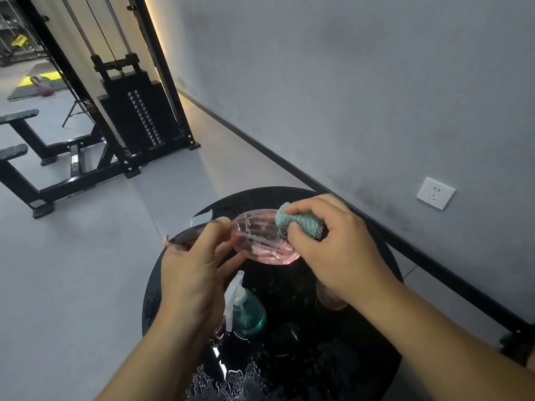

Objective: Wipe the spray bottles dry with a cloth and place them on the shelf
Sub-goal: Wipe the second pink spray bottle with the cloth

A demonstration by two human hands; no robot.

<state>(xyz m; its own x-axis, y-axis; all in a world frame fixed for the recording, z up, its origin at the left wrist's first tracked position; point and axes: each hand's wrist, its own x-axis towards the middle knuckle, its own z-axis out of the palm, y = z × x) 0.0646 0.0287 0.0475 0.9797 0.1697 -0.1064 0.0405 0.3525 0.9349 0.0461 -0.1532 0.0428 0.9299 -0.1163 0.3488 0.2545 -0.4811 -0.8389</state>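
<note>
- A gym room is seen: grey floor (86,256), grey wall (347,82) with a white socket (435,193), and a black cable machine (139,111) with its weight stack set against the far end of that wall.
- A purple kettlebell (45,89) is spotted well back on a mat at the upper left.
- In the foreground, a round black surface (385,256) is laid out, glossy and speckled with water drops along its near edge.
- The pink spray bottle (260,238) is held above that surface, tipped on its side, nozzle end to the left and body to the right.
- Its neck is gripped by the left hand (191,273), the fingers (220,227) curled around it just behind the pale spray head.
- A teal cloth (301,221) is bunched up and grasped by the right hand (333,244), thumb below and fingers clenched over the top.
- The cloth is pressed against the right end of the pink bottle's body, touching it.
- A teal spray bottle (249,314) with a white trigger is left standing upright on the surface, just below the left hand.
- A pinkish object is partly hidden under the right wrist; what it is cannot be told.
</note>
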